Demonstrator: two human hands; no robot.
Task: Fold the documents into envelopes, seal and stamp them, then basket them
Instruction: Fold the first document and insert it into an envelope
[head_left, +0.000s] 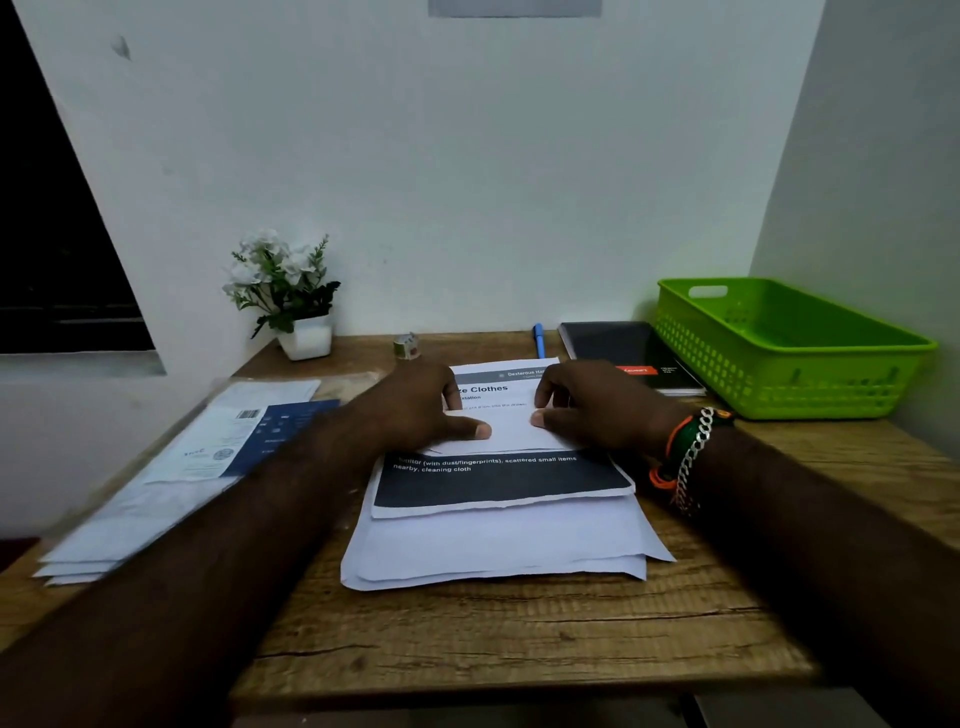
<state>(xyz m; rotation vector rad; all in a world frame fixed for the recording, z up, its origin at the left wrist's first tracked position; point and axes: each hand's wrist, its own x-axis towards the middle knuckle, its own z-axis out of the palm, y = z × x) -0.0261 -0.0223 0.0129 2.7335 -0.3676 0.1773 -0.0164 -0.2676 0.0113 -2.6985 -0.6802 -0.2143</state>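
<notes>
Both hands, left hand and right hand, press curled fingers onto the folded white printed sheet. The green plastic basket at the tabletop's far right corner looks empty; enveloping, sealing and stamping remain.

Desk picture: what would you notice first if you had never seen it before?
First, the two hands in the middle: the left hand and the right hand press down on a printed document being folded on a stack of papers. Next, the bright green basket at the far right of the wooden desk, with nothing visible inside. Then the little white-flowered plant by the wall on the left.
</notes>
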